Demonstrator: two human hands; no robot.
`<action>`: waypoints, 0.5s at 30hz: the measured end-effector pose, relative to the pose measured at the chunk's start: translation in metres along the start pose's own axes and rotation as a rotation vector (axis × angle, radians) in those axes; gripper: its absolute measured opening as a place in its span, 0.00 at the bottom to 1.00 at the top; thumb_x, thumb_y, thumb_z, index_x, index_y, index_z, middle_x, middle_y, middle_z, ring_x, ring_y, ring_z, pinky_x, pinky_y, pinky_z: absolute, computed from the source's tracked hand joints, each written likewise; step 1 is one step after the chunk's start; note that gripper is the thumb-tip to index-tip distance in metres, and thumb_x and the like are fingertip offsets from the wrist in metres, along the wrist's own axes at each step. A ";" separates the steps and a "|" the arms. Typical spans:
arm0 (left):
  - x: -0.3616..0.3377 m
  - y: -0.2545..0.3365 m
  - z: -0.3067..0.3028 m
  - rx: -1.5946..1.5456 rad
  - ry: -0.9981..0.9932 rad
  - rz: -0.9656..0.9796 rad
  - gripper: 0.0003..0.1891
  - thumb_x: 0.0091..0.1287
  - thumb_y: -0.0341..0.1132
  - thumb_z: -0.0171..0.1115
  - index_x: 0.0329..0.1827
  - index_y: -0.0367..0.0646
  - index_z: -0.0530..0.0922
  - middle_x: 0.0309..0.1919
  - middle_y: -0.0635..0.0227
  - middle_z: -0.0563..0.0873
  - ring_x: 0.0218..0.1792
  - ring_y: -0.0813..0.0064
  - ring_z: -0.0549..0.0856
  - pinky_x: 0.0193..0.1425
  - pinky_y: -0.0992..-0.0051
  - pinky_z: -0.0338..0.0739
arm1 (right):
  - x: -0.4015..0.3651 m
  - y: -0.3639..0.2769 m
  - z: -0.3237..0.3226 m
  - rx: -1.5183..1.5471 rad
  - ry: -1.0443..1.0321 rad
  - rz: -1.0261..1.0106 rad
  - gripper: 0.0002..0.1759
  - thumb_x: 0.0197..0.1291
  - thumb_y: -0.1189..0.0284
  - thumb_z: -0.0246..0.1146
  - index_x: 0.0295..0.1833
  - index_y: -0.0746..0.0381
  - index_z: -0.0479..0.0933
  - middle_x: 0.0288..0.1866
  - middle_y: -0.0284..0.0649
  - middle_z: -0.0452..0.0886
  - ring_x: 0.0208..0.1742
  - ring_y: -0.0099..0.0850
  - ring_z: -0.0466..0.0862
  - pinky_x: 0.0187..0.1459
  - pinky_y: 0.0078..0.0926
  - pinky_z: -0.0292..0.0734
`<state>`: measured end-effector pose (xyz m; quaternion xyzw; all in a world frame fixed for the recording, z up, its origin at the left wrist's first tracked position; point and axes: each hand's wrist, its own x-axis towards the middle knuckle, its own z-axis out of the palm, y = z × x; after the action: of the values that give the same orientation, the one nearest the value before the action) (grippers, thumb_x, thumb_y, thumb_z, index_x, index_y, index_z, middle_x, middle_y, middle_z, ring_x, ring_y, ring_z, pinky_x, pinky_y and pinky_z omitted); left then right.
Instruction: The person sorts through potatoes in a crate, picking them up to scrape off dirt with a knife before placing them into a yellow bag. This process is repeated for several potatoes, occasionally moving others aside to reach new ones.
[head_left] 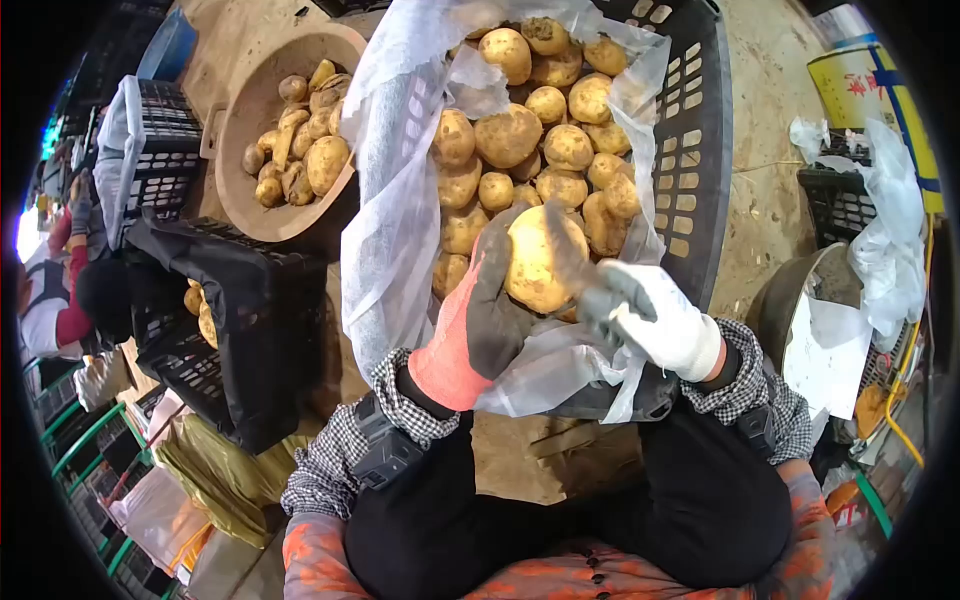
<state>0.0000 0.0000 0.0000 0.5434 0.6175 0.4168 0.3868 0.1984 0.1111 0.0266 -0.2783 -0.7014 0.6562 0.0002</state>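
My left hand [478,318], in a pink glove with a dark grey palm, grips a large yellow potato [541,258] above the crate. Close at the potato's right side is my right hand [648,312], in a white glove with grey fingers. Its fingers are smeared by motion, and a dark blurred shape overlaps the potato's right edge. Below both hands, many potatoes [508,137] fill a black plastic crate [697,150] lined with a translucent plastic sheet [385,215].
A brown basin [240,190] with more potatoes stands at the upper left. Nearer is a black-lined crate [270,330] with a few potatoes inside. Another person [65,290] is at the far left. To the right are a metal pot [785,300] and plastic wrap [890,240].
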 end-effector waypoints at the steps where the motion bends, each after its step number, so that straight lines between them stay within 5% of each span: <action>1: 0.000 -0.004 0.002 -0.007 0.022 0.018 0.33 0.73 0.45 0.56 0.74 0.37 0.57 0.69 0.53 0.66 0.66 0.61 0.73 0.70 0.67 0.68 | 0.000 -0.002 0.001 -0.230 0.049 -0.231 0.23 0.59 0.64 0.58 0.58 0.64 0.74 0.35 0.47 0.83 0.38 0.47 0.83 0.42 0.40 0.78; 2: -0.001 -0.006 0.004 -0.014 0.045 0.036 0.31 0.74 0.45 0.54 0.73 0.37 0.58 0.67 0.55 0.69 0.65 0.62 0.74 0.70 0.66 0.68 | 0.004 0.006 0.004 -0.237 -0.177 -0.101 0.24 0.58 0.64 0.59 0.56 0.67 0.74 0.36 0.47 0.83 0.38 0.51 0.82 0.42 0.39 0.78; 3: -0.001 -0.004 -0.002 0.010 0.043 0.032 0.31 0.74 0.45 0.54 0.73 0.37 0.58 0.67 0.55 0.69 0.65 0.62 0.74 0.70 0.66 0.68 | 0.004 0.006 0.010 -0.449 -0.020 -0.396 0.23 0.58 0.66 0.59 0.55 0.69 0.74 0.35 0.45 0.83 0.37 0.41 0.84 0.39 0.32 0.78; 5: -0.003 0.008 -0.005 -0.906 0.077 -0.327 0.29 0.76 0.46 0.50 0.73 0.36 0.58 0.65 0.56 0.71 0.64 0.64 0.75 0.69 0.66 0.69 | 0.004 -0.005 -0.003 0.289 -0.173 0.034 0.19 0.60 0.68 0.58 0.53 0.69 0.73 0.35 0.43 0.82 0.34 0.31 0.84 0.36 0.27 0.78; 6: -0.005 0.022 -0.016 -1.255 0.163 -0.445 0.30 0.75 0.50 0.50 0.72 0.39 0.60 0.65 0.58 0.71 0.63 0.65 0.75 0.70 0.66 0.70 | -0.002 -0.011 -0.003 0.689 -0.046 0.175 0.16 0.62 0.69 0.57 0.51 0.68 0.72 0.35 0.42 0.81 0.32 0.24 0.81 0.32 0.22 0.77; 7: -0.020 0.021 -0.038 -1.419 0.194 -0.500 0.31 0.72 0.50 0.55 0.72 0.44 0.61 0.64 0.62 0.74 0.63 0.68 0.75 0.64 0.69 0.72 | 0.002 0.009 -0.003 0.510 0.102 -0.250 0.16 0.66 0.63 0.55 0.49 0.66 0.70 0.31 0.39 0.79 0.26 0.25 0.78 0.27 0.22 0.74; 9: -0.054 0.001 -0.101 -0.779 0.230 -0.113 0.34 0.63 0.52 0.63 0.68 0.44 0.66 0.66 0.56 0.71 0.61 0.61 0.76 0.63 0.60 0.76 | -0.004 0.006 -0.007 0.879 0.302 -0.104 0.20 0.69 0.57 0.53 0.47 0.65 0.69 0.27 0.36 0.75 0.23 0.24 0.74 0.24 0.20 0.71; 10: -0.058 0.010 -0.124 -1.308 0.399 -0.128 0.34 0.60 0.47 0.67 0.67 0.42 0.66 0.65 0.53 0.71 0.60 0.58 0.77 0.58 0.57 0.80 | -0.005 0.007 -0.009 0.890 0.310 -0.100 0.20 0.69 0.57 0.53 0.47 0.65 0.69 0.27 0.36 0.75 0.23 0.24 0.74 0.24 0.20 0.71; 12: -0.093 -0.009 -0.190 -1.564 0.487 0.074 0.34 0.64 0.50 0.61 0.69 0.40 0.64 0.67 0.52 0.70 0.63 0.54 0.73 0.62 0.53 0.77 | -0.002 0.010 -0.013 0.983 0.355 -0.068 0.21 0.72 0.55 0.47 0.45 0.64 0.70 0.24 0.35 0.72 0.21 0.24 0.71 0.23 0.20 0.68; 15: -0.168 -0.033 -0.245 -1.585 0.895 0.183 0.36 0.69 0.56 0.51 0.72 0.37 0.60 0.71 0.51 0.65 0.69 0.52 0.67 0.72 0.52 0.65 | -0.001 -0.001 -0.010 0.927 0.401 0.051 0.20 0.73 0.56 0.45 0.44 0.64 0.70 0.24 0.35 0.72 0.21 0.23 0.71 0.23 0.20 0.68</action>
<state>-0.2210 -0.1925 0.0595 -0.0469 0.1973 0.9195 0.3368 0.2027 0.1200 0.0297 -0.3864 -0.3157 0.8321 0.2423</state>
